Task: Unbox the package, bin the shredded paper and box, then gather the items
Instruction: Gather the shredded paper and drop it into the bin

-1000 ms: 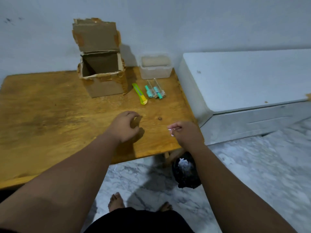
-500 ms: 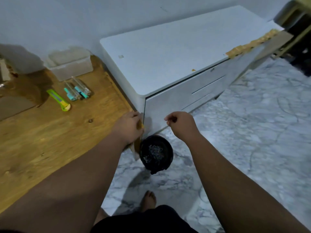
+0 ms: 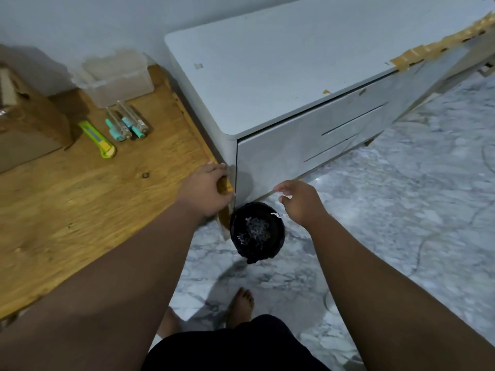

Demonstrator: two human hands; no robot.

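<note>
A black bin (image 3: pixel 278 236) stands on the floor beside the table's corner, with shredded paper (image 3: pixel 254 228) inside. My right hand (image 3: pixel 300 202) hovers just above the bin's right rim, fingers loosened and apart. A small white shred (image 3: pixel 276 215) hangs in the air under it, over the bin. My left hand (image 3: pixel 205 191) rests on the wooden table's (image 3: pixel 80 204) corner, fingers curled over its edge. The brown cardboard box (image 3: pixel 26 127) stands at the far left, partly cut off. Two clear tubes with teal caps (image 3: pixel 126 121) lie next to a green-yellow utility knife (image 3: pixel 97 139).
A clear plastic container (image 3: pixel 117 76) sits at the table's back edge against the wall. A white drawer cabinet (image 3: pixel 281 76) stands close to the table's right side, just behind the bin. My bare foot (image 3: pixel 241 303) is on the marble floor (image 3: pixel 401 223).
My view swung right and down from the table to the bin. My right hand carried pinched shreds over the bin and spread its fingers. My left hand slid to the table's corner.
</note>
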